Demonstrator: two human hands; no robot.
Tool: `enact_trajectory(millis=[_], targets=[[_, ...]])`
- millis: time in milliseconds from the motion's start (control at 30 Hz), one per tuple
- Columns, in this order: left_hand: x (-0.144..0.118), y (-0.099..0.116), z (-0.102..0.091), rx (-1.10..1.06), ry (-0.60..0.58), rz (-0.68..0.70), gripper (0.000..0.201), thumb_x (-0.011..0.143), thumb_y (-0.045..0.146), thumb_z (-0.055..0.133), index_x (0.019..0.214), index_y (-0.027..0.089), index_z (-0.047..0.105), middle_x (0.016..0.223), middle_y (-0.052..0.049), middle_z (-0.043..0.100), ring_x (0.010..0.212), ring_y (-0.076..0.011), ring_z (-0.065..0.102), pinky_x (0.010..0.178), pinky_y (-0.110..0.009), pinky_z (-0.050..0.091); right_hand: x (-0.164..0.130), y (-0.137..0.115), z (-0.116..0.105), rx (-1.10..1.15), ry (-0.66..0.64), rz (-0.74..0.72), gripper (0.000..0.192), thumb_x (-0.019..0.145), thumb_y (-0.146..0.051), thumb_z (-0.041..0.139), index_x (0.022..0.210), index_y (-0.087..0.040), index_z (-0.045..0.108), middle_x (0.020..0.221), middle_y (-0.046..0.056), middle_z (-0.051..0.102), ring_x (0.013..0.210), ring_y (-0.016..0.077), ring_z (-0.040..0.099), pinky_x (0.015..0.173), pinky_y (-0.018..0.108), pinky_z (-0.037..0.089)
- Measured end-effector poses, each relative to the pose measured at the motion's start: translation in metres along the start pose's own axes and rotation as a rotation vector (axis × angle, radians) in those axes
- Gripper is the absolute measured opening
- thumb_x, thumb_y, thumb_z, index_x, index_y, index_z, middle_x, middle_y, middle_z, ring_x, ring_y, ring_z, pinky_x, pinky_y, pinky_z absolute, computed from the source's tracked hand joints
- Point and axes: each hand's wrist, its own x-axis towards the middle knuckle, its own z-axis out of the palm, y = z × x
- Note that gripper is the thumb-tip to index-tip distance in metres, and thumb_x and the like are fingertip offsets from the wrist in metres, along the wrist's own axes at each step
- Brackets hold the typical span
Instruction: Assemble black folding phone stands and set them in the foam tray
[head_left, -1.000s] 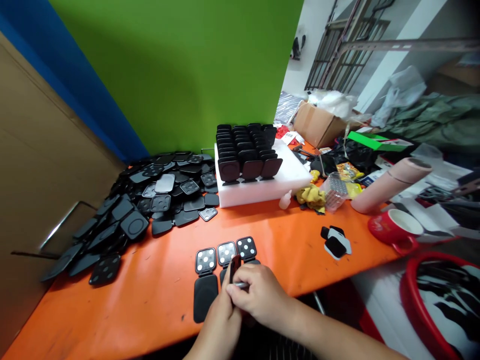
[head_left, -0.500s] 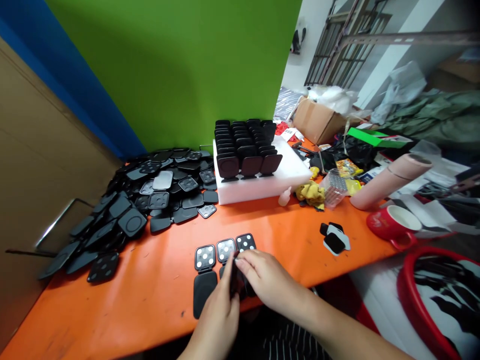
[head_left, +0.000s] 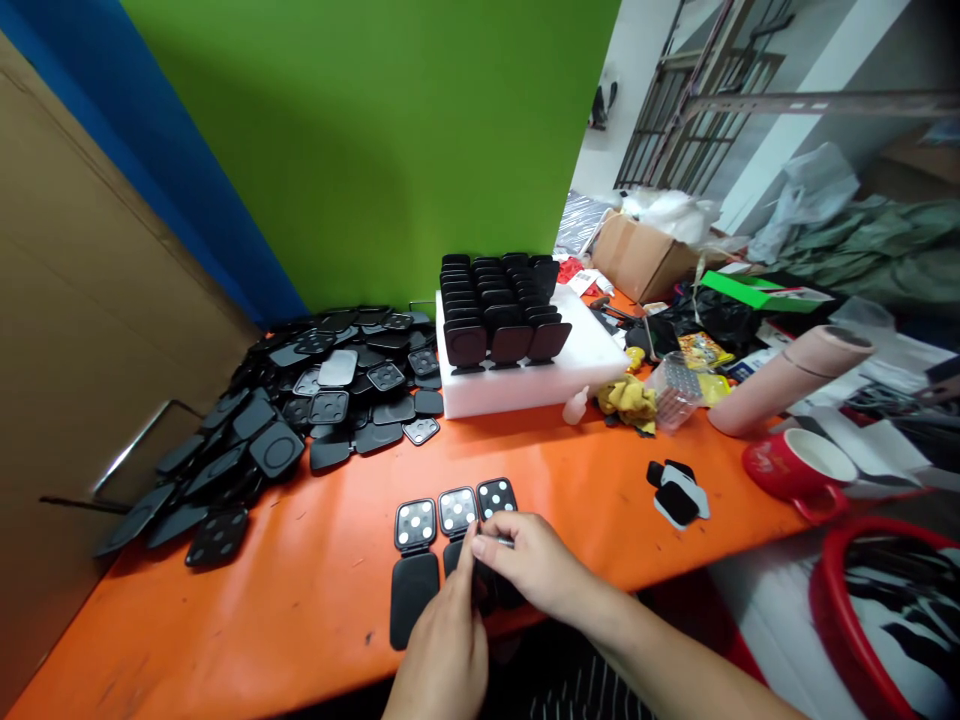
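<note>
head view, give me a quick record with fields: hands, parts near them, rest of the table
left hand: left hand on a flat black hinged plastic part at the near table edge
right hand: right hand pinching a small silver metal pin over that part
beside them: black square plates with white dots, in a row of three
table: orange tabletop
left: heap of loose black plastic parts
behind: white foam block with black parts standing in rows
right: red ceramic mug

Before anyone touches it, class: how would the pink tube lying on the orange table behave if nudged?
The pink tube is round and lies on its side, so it would probably roll. Its open end suggests it is hollow, likely light. It looks stiff rather than floppy.
</note>
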Motion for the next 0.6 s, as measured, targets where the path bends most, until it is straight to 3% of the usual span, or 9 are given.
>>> enact_trajectory(millis=[267, 433, 600], targets=[[0.0, -0.002, -0.006, -0.002, 0.028, 0.012, 0.058, 0.081, 0.007, 0.028, 0.138, 0.017, 0.021, 0.119, -0.009, 0.055, 0.102, -0.0146, 0.055, 0.084, -0.022, 0.04, 0.002, -0.008, -0.01, -0.081, -0.107, -0.005, 0.027, 0.082, -0.036, 0.047, 0.067, -0.015, 0.054, 0.064, -0.002, 0.051, 0.059, 0.0089, 0.043, 0.051, 0.018, 0.031], [0.001, 0.004, -0.01, -0.06, 0.072, -0.041, 0.055, 0.081, 0.01, 0.03, 0.136, 0.014, 0.026, 0.116, -0.011, 0.056, 0.1, -0.0175, 0.056, 0.085, -0.026, 0.04, 0.006, -0.009, -0.003, 0.034, -0.038, -0.001, 0.027, 0.081, -0.036, 0.049, 0.064, -0.015, 0.05, 0.062, -0.003, 0.048, 0.059, 0.0089, 0.042, 0.052, 0.019, 0.032], [0.004, 0.001, -0.012, -0.082, 0.084, -0.037, 0.053, 0.083, 0.015, 0.03, 0.136, 0.018, 0.027, 0.114, -0.01, 0.058, 0.099, -0.0197, 0.057, 0.083, -0.03, 0.041, 0.009, -0.01, -0.006, -0.004, -0.081, 0.02, 0.027, 0.081, -0.037, 0.049, 0.065, -0.015, 0.049, 0.062, -0.002, 0.049, 0.058, 0.0093, 0.043, 0.052, 0.019, 0.033]])
